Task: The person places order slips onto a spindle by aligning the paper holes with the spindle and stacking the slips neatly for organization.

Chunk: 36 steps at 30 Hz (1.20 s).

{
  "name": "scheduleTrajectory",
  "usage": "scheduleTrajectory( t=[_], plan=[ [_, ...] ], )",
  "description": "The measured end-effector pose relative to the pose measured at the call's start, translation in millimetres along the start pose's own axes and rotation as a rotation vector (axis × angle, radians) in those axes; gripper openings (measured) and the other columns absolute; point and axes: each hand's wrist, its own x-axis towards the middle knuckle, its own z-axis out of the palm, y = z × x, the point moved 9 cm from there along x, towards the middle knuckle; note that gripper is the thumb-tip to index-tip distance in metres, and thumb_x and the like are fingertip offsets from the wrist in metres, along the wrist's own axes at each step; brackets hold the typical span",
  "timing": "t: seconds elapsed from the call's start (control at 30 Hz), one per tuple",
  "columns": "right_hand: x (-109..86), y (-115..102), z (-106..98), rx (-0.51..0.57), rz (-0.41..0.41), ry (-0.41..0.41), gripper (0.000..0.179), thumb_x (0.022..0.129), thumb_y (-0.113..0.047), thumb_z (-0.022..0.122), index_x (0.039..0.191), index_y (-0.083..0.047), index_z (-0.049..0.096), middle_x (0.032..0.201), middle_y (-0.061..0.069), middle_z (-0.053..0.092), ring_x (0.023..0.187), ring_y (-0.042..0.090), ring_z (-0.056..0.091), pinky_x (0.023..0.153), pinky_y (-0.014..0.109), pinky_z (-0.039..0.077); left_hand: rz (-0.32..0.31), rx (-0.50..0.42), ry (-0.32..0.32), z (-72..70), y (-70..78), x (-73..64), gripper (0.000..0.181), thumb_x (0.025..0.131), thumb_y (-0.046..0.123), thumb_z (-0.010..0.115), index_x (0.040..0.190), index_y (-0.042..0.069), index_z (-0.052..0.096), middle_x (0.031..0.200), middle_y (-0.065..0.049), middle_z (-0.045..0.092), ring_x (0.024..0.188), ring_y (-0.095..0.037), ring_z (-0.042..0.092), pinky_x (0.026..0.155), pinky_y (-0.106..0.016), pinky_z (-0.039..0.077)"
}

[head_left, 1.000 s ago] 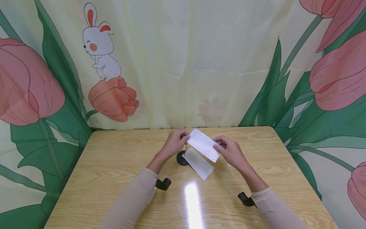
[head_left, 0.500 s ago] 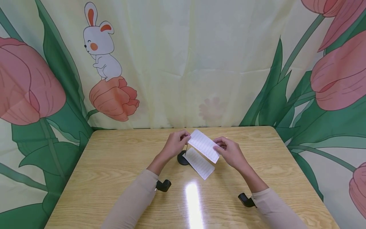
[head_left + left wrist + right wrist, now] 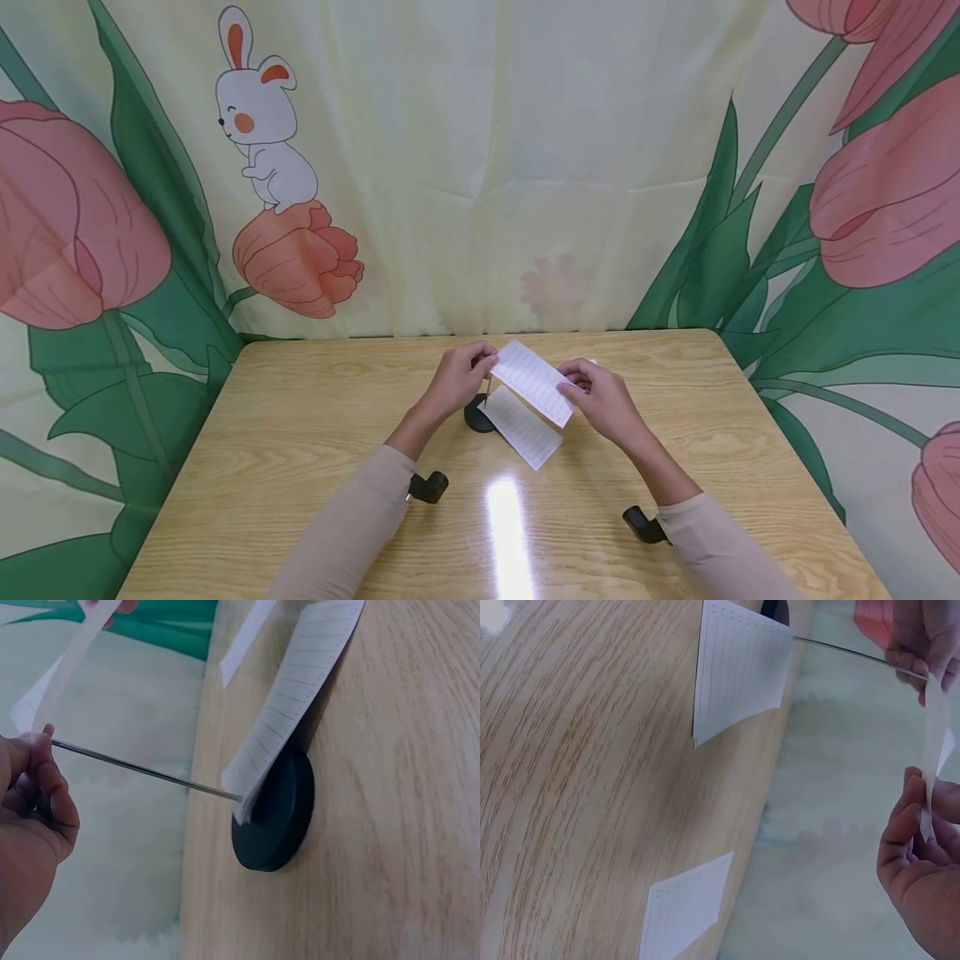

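A paper spike stands on the table, with a round black base (image 3: 477,415) and a thin metal rod (image 3: 142,768). Low on that rod, near the base, a lined paper sheet (image 3: 521,427) is skewered by one end and slants outward. At the rod's top my left hand (image 3: 459,377) pinches one end of another lined sheet (image 3: 531,383). My right hand (image 3: 604,400) pinches the opposite end between thumb and fingers, so it spans both hands above the lower one. Whether the rod's tip passes through the held sheet, I cannot tell.
A further loose lined sheet (image 3: 686,911) lies on the wooden table (image 3: 315,467), beyond the spike in the left wrist view. Behind the table's far edge hangs a curtain (image 3: 465,167) printed with tulips and a rabbit. Black wrist mounts (image 3: 429,487) sit on both forearms.
Both hands and the held sheet stay nearly where they were. A small white paper corner now shows above the right hand, while the one seen below it earlier is out of sight.
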Motion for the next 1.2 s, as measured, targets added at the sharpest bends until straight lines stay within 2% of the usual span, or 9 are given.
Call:
scheduleTrajectory(
  t=[0.17,0.27,0.5,0.67,0.83,0.97,1.2],
  plan=[
    [0.2,1.1,0.4,-0.018,-0.005,0.006,0.02,0.099,-0.009,0.069,0.118,-0.005,0.07,0.105,0.009,0.073,0.096,0.021,0.069,0.085,0.036,0.058,-0.023,-0.019,-0.005,2.2,-5.3,-0.1,0.015,0.105,0.01,0.06,0.101,0.003,0.072,0.08,-0.007,0.065,0.079,-0.029,0.066,0.064,-0.023,0.047],
    [-0.6,1.4,0.8,-0.023,-0.006,0.007,0.02,0.099,-0.009,0.069,0.118,-0.005,0.07,0.104,0.009,0.073,0.096,0.021,0.069,0.085,0.036,0.058,-0.024,-0.024,-0.007,2.7,-5.6,0.1,0.015,0.105,0.01,0.06,0.102,0.002,0.072,0.082,-0.008,0.066,0.077,-0.024,0.065,0.065,-0.025,0.049],
    [-3.2,1.4,5.1,-0.026,-0.012,0.002,0.019,0.098,-0.008,0.07,0.117,-0.004,0.07,0.102,0.009,0.073,0.092,0.021,0.069,0.08,0.032,0.057,-0.037,-0.032,-0.035,5.7,-10.6,-1.2,0.016,0.105,0.01,0.059,0.102,0.002,0.072,0.083,-0.007,0.065,0.083,-0.036,0.067,0.065,-0.024,0.048],
    [-4.5,4.7,10.5,-0.03,-0.029,-0.01,0.02,0.095,-0.005,0.074,0.114,-0.003,0.071,0.098,0.01,0.074,0.089,0.02,0.07,0.077,0.027,0.057,-0.06,-0.026,-0.049,7.3,-15.3,-1.8,0.015,0.105,0.01,0.059,0.103,0.004,0.072,0.086,-0.006,0.066,0.08,-0.024,0.064,0.064,-0.023,0.049],
    [-5.5,8.9,17.7,-0.062,-0.033,-0.029,0.021,0.093,-0.006,0.075,0.114,-0.004,0.07,0.095,0.007,0.074,0.087,0.019,0.069,0.075,0.029,0.056,-0.082,-0.019,-0.049,8.5,-21.8,-1.0,0.013,0.104,0.009,0.061,0.1,0.005,0.073,0.091,-0.006,0.069,0.083,-0.016,0.062,0.072,-0.027,0.052],
    [-5.9,11.9,24.1,-0.102,-0.019,-0.051,0.02,0.093,-0.007,0.076,0.112,-0.005,0.07,0.092,0.005,0.074,0.086,0.018,0.069,0.074,0.03,0.054,-0.106,0.001,-0.05,10.9,-30.5,-1.9,0.012,0.103,0.008,0.062,0.097,0.007,0.073,0.091,-0.005,0.069,0.082,-0.015,0.059,0.073,-0.029,0.051],
    [-5.3,21.8,35.1,-0.135,0.025,-0.083,0.02,0.092,-0.008,0.077,0.111,-0.006,0.071,0.09,0.002,0.071,0.084,0.014,0.066,0.071,0.027,0.051,-0.127,0.001,-0.041,15.8,-44.5,-4.9,0.012,0.102,0.007,0.063,0.095,0.005,0.072,0.087,-0.005,0.068,0.079,-0.014,0.056,0.069,-0.025,0.048]
  ],
)
